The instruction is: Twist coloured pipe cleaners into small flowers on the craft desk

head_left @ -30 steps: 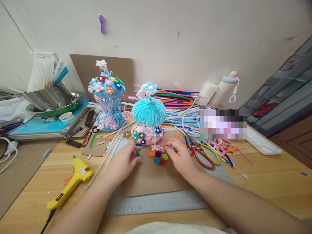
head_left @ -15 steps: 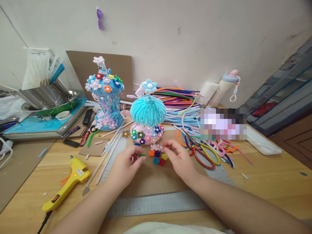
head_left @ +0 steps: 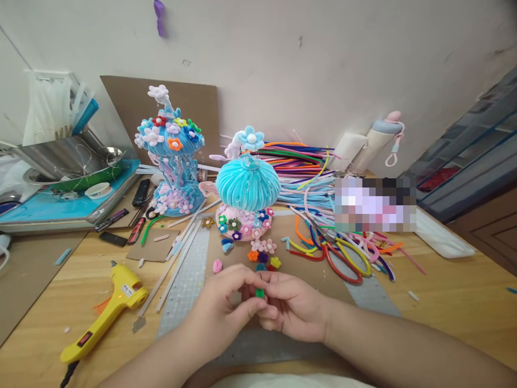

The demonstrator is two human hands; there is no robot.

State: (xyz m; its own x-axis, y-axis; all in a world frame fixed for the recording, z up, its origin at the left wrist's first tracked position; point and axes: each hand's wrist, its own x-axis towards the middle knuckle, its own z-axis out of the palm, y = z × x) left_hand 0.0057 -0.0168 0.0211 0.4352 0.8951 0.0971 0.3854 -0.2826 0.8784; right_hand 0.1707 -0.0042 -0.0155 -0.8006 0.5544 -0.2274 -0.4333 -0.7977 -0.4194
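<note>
Close to my body, my left hand and my right hand meet with their fingertips pinched around a small green pipe-cleaner piece. Its shape is mostly covered by the fingers. Just beyond my hands lie small fuzzy flowers, among them an orange flower, a yellow flower and a pink flower. A pink curled piece rests to the left of them. Behind stands a turquoise pipe-cleaner dome over a pink base dotted with flowers.
A yellow glue gun lies at the left beside white sticks. Scissors lie at the right among pipe-cleaner scraps. A taller blue flowered piece stands back left, and pipe-cleaner bundles lie along the wall.
My hands have come together nearer my body, and my right hand has left the pink flower to pinch the green piece with my left. A pink curled piece now shows on the cardboard.
</note>
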